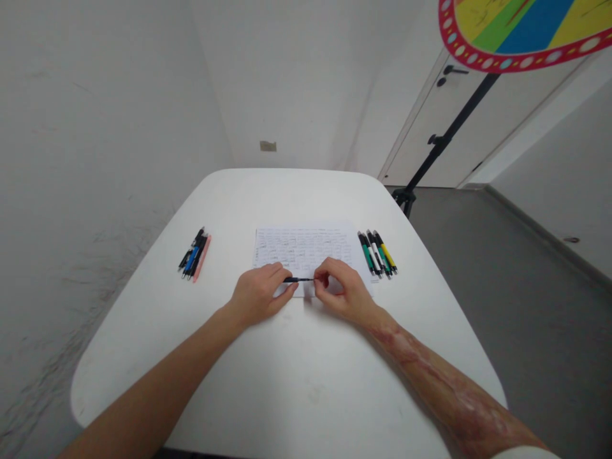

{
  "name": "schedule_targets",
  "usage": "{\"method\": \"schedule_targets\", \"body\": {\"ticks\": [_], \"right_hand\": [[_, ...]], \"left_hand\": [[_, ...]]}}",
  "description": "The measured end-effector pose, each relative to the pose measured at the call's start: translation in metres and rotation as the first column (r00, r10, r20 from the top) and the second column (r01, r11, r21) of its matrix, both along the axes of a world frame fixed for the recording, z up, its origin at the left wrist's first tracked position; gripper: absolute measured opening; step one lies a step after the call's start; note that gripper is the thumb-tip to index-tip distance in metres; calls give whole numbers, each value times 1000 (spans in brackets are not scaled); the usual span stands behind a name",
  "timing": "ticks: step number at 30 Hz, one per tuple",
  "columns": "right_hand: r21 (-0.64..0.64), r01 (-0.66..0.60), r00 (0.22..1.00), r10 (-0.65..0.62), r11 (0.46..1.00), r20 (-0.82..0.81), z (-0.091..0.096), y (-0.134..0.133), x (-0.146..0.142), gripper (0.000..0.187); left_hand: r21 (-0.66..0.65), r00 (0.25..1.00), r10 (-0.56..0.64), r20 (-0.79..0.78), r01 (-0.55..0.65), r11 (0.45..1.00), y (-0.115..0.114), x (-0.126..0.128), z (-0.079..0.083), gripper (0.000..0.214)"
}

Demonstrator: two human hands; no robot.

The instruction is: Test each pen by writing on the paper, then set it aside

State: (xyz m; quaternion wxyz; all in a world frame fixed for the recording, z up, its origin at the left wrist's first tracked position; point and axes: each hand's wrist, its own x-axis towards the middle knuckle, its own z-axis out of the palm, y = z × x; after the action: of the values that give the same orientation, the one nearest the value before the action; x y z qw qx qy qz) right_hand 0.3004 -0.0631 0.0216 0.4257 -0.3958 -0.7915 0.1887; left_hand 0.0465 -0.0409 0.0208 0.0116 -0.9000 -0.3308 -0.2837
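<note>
A thin black pen point(299, 279) lies level between my two hands, just above the near edge of a sheet of paper point(306, 245) covered in scribbled lines. My left hand point(261, 292) is closed on the pen's left end, fingers curled. Pinching its right end between thumb and forefinger is my right hand point(342, 290). Both hands rest low over the white table point(268, 382).
A small group of pens point(195, 254), black, blue and pink, lies left of the paper. Several more pens point(377, 253), green, white and yellow among them, lie at its right edge. A black stand point(437, 150) with a coloured wheel point(521, 32) rises beyond the table's far right corner.
</note>
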Motion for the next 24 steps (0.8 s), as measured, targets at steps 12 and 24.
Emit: {"method": "schedule_targets", "body": {"ticks": [12,24], "right_hand": [[-150,-32,955,-14,988,-296,-7,8,17,12],[-299,-6,911,-118,954,-395,-23,17,22,13]], "left_hand": [[-18,999,8,-40,-9,1000,6,-18,4,19],[-56,991,92,-96,-98,994,11,-35,10,24]]}}
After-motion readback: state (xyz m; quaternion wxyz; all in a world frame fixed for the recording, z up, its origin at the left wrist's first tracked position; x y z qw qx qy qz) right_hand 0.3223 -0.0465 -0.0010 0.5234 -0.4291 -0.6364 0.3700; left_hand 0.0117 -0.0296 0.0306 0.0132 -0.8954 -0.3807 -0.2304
